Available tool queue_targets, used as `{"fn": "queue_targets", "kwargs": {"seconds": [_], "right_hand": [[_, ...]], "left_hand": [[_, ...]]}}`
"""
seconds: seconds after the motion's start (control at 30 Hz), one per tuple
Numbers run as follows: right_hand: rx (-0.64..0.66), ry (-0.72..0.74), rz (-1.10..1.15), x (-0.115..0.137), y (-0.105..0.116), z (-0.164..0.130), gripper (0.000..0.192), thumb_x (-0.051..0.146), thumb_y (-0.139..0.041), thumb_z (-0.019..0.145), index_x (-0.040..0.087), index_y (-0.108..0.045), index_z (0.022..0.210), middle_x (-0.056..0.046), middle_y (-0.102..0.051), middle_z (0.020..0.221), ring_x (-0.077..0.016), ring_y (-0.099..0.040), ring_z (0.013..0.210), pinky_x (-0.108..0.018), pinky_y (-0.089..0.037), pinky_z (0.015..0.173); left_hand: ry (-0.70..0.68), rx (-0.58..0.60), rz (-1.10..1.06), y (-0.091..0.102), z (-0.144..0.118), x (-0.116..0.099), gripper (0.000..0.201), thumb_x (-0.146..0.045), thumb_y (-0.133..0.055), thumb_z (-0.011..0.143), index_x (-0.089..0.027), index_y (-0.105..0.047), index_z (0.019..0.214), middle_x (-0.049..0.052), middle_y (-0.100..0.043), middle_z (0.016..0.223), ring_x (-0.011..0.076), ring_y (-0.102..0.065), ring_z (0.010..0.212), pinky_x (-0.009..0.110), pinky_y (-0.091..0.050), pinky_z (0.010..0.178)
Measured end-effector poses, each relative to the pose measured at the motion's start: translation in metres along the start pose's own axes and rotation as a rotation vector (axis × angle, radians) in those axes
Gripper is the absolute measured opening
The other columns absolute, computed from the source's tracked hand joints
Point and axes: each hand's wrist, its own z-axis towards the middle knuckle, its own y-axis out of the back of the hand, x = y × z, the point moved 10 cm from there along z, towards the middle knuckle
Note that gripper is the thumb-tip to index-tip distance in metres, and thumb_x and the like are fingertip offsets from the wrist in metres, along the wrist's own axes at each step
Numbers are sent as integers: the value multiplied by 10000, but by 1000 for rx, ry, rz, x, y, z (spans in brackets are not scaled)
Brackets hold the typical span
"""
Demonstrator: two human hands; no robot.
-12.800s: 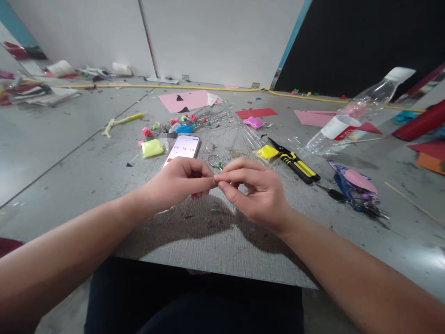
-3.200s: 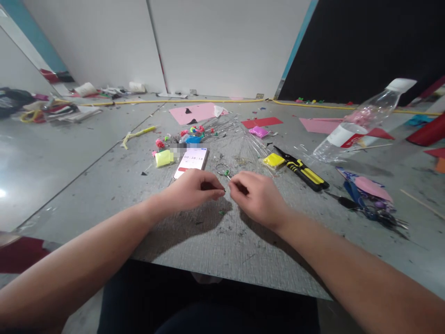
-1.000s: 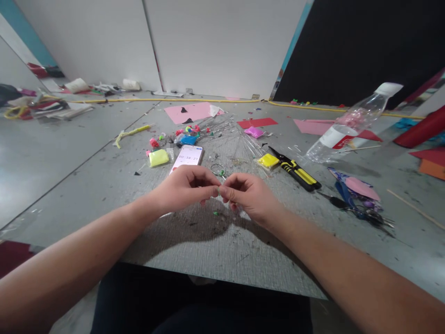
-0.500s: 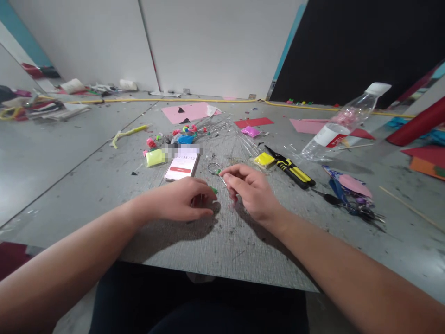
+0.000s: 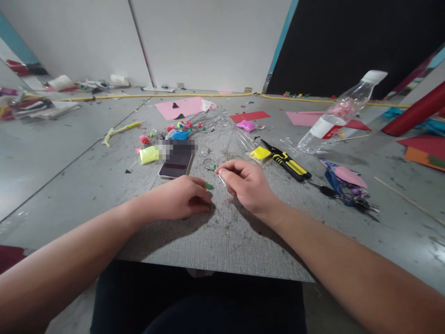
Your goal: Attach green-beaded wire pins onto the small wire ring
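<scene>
My left hand (image 5: 182, 199) lies low on the grey board (image 5: 222, 241) with its fingers curled. A small green piece (image 5: 209, 186) shows at its fingertips. My right hand (image 5: 245, 185) is just to the right, thumb and forefinger pinched on a thin pale pin (image 5: 221, 178) that is mostly hidden. A metal key ring (image 5: 209, 163) with a green bit lies just beyond both hands. A phone (image 5: 175, 165) with a dark screen lies past my left hand.
Yellow-handled pliers (image 5: 287, 161) and a yellow clay packet (image 5: 260, 153) lie to the right. A tilted plastic bottle (image 5: 339, 113) and blue scissors (image 5: 342, 195) are further right. A lime clay packet (image 5: 148, 154), coloured bits (image 5: 179, 125), a clear sleeve (image 5: 225, 134) and pink paper (image 5: 182, 106) lie beyond.
My hands were joined above the board a second ago; they have parted and my left hand has dropped onto the board. The phone screen has gone dark.
</scene>
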Motion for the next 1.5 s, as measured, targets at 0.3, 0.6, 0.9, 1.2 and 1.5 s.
{"fn": "queue_targets", "kwargs": {"seconds": [0.3, 0.6, 0.9, 1.2, 1.5], "right_hand": [[-39, 58, -83, 9, 5, -2, 156, 324, -633, 876, 176, -669, 841, 45, -523, 591, -86, -435, 517, -252, -343, 473], [11, 427, -287, 61, -10, -27, 194, 251, -515, 937, 208, -598, 767, 17, -553, 644, -108, -479, 570, -287, -401, 566], [138, 621, -304, 87, -33, -52, 85, 190, -532, 906, 221, -603, 870, 23, -542, 650, -117, -492, 577, -283, -435, 572], [167, 617, -213, 86, -32, -50, 98, 156, -538, 879, 197, -627, 884, 20, -559, 653, -113, -505, 580, -284, -443, 583], [156, 540, -129, 78, -27, -46, 101, 141, -548, 889, 158, -648, 890, 6, -615, 701, -83, -499, 569, -248, -423, 563]], "left_hand": [[31, -107, -165, 23, -1, 6, 139, -254, -653, 851, -210, -777, 898, 30, -659, 810, 122, -584, 672, 252, -437, 633], [273, -413, -1216, 31, -16, 41, 151, -275, -849, 686, -191, -749, 763, -27, -549, 601, 75, -464, 542, 222, -383, 509], [295, -289, -1424, 10, -12, 22, 161, -223, -868, 666, -172, -737, 745, -25, -581, 636, 64, -490, 548, 221, -420, 512], [221, -273, -1403, 11, -8, 12, 222, -245, -917, 604, -155, -737, 697, 4, -663, 683, 86, -579, 586, 197, -468, 520], [161, -275, -1441, 15, -10, 14, 165, -242, -872, 695, -150, -780, 797, 17, -701, 670, 71, -600, 542, 178, -505, 532]]}}
